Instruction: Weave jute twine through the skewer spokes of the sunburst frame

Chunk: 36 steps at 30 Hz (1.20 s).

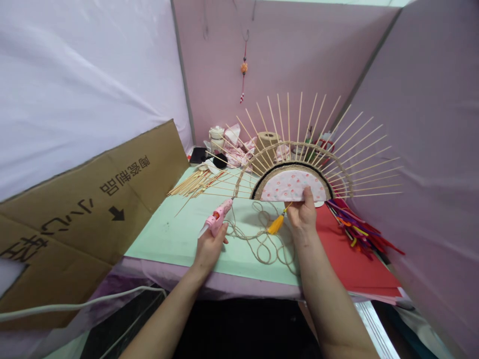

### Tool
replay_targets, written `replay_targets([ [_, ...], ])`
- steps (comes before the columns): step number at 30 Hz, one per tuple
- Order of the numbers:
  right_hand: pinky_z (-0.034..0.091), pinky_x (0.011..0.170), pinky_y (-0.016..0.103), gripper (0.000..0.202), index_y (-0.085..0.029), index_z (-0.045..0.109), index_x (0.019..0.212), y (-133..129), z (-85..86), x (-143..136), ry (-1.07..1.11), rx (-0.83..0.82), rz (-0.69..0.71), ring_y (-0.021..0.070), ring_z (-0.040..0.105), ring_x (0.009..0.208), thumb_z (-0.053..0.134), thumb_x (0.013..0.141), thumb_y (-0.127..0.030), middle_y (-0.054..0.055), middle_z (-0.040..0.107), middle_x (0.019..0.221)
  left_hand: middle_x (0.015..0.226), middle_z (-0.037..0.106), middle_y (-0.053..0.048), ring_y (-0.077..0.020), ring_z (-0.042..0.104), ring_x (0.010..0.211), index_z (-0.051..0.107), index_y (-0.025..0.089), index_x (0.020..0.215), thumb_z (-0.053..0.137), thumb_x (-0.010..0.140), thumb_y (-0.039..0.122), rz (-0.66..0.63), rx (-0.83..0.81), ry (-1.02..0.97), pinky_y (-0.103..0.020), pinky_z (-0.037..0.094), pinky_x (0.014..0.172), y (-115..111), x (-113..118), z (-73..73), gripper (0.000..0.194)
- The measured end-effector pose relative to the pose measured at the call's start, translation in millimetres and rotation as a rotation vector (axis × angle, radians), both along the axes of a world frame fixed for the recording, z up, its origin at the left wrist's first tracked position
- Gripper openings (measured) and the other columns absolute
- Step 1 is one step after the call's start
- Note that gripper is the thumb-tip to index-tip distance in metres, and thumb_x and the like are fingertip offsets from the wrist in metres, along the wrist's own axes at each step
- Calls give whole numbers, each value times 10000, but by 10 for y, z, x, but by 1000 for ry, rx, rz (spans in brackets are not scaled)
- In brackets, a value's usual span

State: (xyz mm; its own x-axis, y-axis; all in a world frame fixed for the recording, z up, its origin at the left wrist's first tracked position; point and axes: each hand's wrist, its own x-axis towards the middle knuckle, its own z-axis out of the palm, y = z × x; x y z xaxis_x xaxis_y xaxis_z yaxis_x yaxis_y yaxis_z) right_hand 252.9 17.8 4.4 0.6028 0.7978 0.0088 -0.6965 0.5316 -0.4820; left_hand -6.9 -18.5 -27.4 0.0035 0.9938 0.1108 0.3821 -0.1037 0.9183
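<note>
A half-round craft piece point(290, 185) with a pink-dotted fabric centre, a black band and thin sticks fanning outward is held upright by my right hand point(304, 212) at its lower edge. My left hand point(211, 244) is closed around a pink glue gun point(218, 217), whose tip is at the left end of the twine arc point(239, 182) that crosses the sticks. Loose twine point(262, 249) lies in loops on the pale green table surface point(168, 239). Beside my right hand hangs a yellow tassel point(276, 225).
A cardboard sheet point(93, 209) stands at the left. Thin sticks point(198, 183) lie at the back left, near a white bottle point(216, 139) and crumpled pink fabric point(239, 149). Red sheets point(355, 259) and colourful fuzzy stems point(359, 227) are on the right.
</note>
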Motion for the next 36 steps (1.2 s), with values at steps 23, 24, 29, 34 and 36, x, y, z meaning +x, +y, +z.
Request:
replay_targets([
  [23, 513, 923, 309, 142, -196, 663, 933, 1, -4, 5, 8, -11, -5, 111, 680, 863, 635, 809, -258, -18, 737, 878, 529, 622, -4, -136, 583, 504, 639, 163, 694, 521, 800, 525, 16, -9, 11, -251, 465, 523, 1, -6, -6, 395],
  [24, 511, 927, 309, 142, -196, 663, 933, 3, -9, 8, 10, -12, -8, 110, 680, 864, 636, 808, -257, -18, 737, 880, 529, 622, -4, -137, 583, 504, 635, 164, 685, 518, 800, 527, 17, -10, 13, -252, 463, 522, 2, -6, -9, 399],
  [29, 512, 935, 322, 143, -195, 660, 935, 12, -21, 17, 10, -11, -19, 118, 680, 888, 637, 805, -251, -10, 737, 900, 533, 618, -6, -136, 583, 512, 612, 168, 638, 514, 800, 532, 27, -10, 25, -256, 464, 536, 2, -12, -25, 410],
  [34, 519, 930, 320, 165, -199, 655, 957, 9, -18, 13, -10, -1, -19, 117, 682, 897, 640, 806, -263, -15, 738, 904, 533, 597, 4, -143, 580, 527, 622, 176, 690, 530, 799, 523, 26, -21, 15, -262, 471, 556, -12, -10, 10, 375],
  [36, 527, 922, 317, 150, -203, 656, 959, 6, -12, 8, -5, -3, -19, 114, 683, 899, 618, 822, -251, -15, 738, 907, 550, 595, 10, -143, 575, 534, 629, 180, 739, 540, 800, 510, 12, -2, 3, -262, 471, 569, -23, 0, 46, 347],
])
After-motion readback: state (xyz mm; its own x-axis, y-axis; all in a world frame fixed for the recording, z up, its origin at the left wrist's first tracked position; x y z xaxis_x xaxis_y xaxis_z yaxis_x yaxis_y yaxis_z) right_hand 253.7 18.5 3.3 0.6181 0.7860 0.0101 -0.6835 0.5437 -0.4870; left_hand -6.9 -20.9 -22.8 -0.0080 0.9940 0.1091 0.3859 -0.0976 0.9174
